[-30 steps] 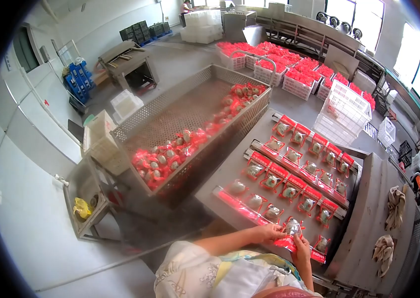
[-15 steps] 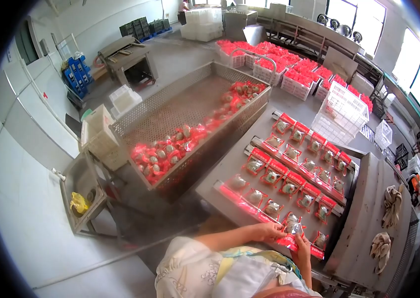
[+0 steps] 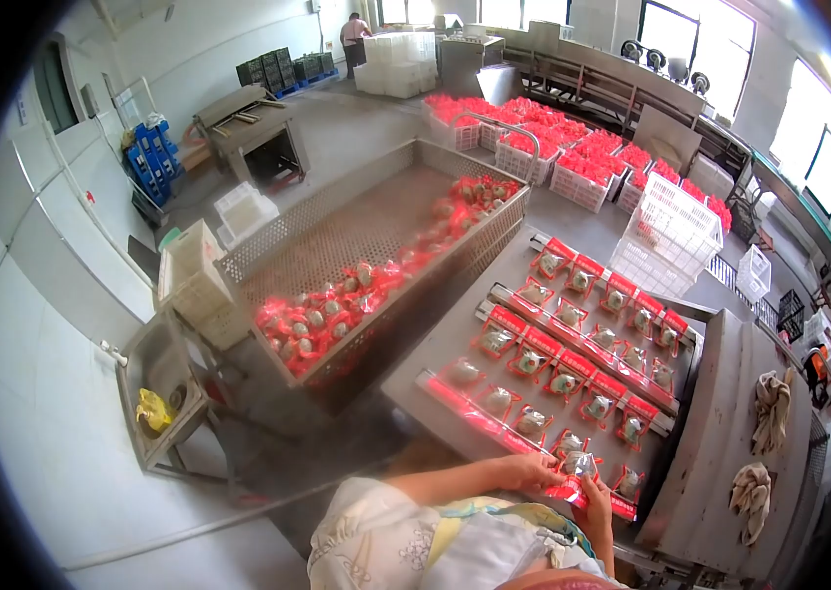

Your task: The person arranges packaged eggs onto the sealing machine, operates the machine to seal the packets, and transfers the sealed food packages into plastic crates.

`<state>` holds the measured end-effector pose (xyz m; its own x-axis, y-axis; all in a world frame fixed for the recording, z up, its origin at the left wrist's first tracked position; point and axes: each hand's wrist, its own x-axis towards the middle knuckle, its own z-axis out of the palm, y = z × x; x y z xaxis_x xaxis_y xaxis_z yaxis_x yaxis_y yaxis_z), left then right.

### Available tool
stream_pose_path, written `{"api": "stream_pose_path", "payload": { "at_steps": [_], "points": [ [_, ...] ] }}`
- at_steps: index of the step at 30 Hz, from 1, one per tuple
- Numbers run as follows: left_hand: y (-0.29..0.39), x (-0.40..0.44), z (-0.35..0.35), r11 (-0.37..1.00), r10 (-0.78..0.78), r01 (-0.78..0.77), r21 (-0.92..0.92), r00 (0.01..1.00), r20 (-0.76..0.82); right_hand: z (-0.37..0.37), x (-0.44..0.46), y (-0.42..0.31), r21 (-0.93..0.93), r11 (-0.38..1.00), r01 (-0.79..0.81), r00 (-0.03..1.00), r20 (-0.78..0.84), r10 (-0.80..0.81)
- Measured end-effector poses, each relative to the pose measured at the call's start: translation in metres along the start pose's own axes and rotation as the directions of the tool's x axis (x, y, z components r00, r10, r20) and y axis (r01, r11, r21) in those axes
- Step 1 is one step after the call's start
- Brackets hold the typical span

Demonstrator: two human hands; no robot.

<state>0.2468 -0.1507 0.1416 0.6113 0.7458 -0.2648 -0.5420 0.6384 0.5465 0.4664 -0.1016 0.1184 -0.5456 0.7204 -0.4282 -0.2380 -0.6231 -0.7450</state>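
Packet (image 3: 575, 464), with a red end and something rounded inside, sat between both hands at the near side of the metal table (image 3: 415, 385). The left hand (image 3: 533, 472) pinched its left side with fingers nearly closed; the right hand (image 3: 594, 500) gripped the opposite side, thumb and fingers drawn together. Whether its underside touched the table could not be told. It looked to be mid-handling, a stage calling for steady fingertips. Other packets (image 3: 533, 422) lay in rows around it, and loose ones filled part of the cart (image 3: 337, 356) beyond.
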Motion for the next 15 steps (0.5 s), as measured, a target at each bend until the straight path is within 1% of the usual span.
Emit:
{"api": "stream_pose_path", "payload": {
  "at_steps": [2, 3, 6, 9, 12, 14, 15],
  "points": [
    [0.013, -0.014, 0.024, 1.0, -0.007, 0.009, 0.029, 0.998, -0.066, -0.01, 0.004, 0.005, -0.041, 0.999, -0.003, 1.0, -0.006, 0.003],
    [0.019, -0.018, 0.031, 0.999, -0.007, 0.012, 0.046, 0.995, -0.1, -0.013, 0.007, 0.007, -0.027, 1.0, -0.001, 1.0, 0.004, 0.001],
    [0.007, -0.008, 0.016, 0.993, 0.007, 0.008, 0.119, 0.992, -0.124, -0.015, 0.009, 0.006, 0.017, 1.0, -0.001, 0.999, 0.038, 0.0],
    [-0.001, -0.002, 0.01, 0.997, 0.055, -0.049, 0.055, 0.993, -0.102, -0.012, 0.012, 0.003, -0.008, 1.0, -0.01, 1.0, 0.021, 0.01],
    [0.0, -0.007, 0.01, 0.996, 0.058, -0.051, 0.071, 0.992, -0.111, 0.009, 0.007, -0.007, -0.034, 0.999, 0.0, 1.0, 0.015, 0.0],
    [-0.017, 0.015, -0.021, 0.995, 0.073, -0.066, 0.081, 0.994, -0.08, 0.009, 0.01, -0.01, -0.125, 0.991, -0.044, 0.999, 0.002, 0.045],
    [-0.026, 0.023, -0.033, 0.994, 0.075, -0.07, 0.084, 0.995, -0.062, 0.003, 0.014, -0.007, -0.213, 0.975, -0.07, 0.997, -0.04, 0.063]
  ]
}}
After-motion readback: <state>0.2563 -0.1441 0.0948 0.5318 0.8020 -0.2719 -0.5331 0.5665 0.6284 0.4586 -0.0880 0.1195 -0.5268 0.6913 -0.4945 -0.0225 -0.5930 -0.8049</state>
